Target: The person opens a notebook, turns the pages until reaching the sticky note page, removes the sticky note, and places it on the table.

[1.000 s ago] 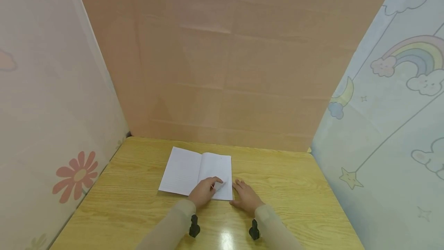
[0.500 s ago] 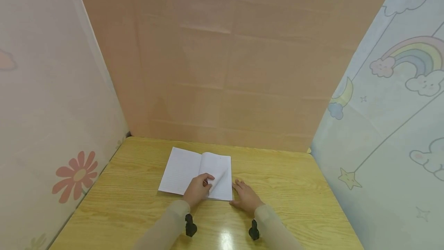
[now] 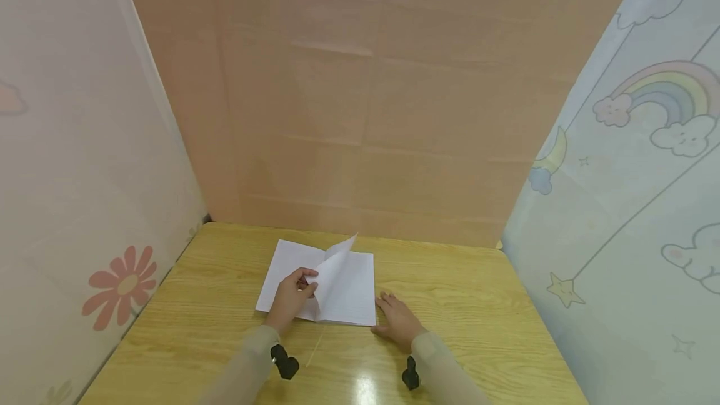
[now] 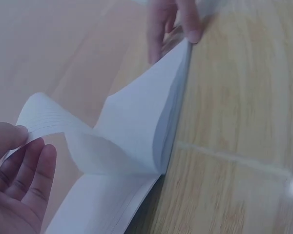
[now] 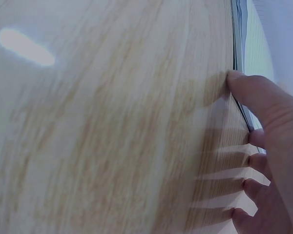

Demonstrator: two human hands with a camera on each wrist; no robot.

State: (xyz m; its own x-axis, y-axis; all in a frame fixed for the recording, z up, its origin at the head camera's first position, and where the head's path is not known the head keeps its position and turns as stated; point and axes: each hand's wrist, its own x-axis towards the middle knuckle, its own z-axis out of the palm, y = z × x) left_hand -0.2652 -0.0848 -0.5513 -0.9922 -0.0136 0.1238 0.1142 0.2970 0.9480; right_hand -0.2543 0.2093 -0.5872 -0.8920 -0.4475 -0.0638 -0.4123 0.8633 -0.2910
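Pinching a curved paper page (image 3: 333, 271) in left hand (image 3: 290, 296), relaxed right hand (image 3: 399, 321) touching notebook (image 3: 355, 296)

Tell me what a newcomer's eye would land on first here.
Probably the raised page of the open lined notebook, pinched by the left hand and standing up near the fold. Next, the right hand, resting on the wood-grain table at the notebook's right edge. Then the red flower on the left backdrop and the rainbow on the right one.
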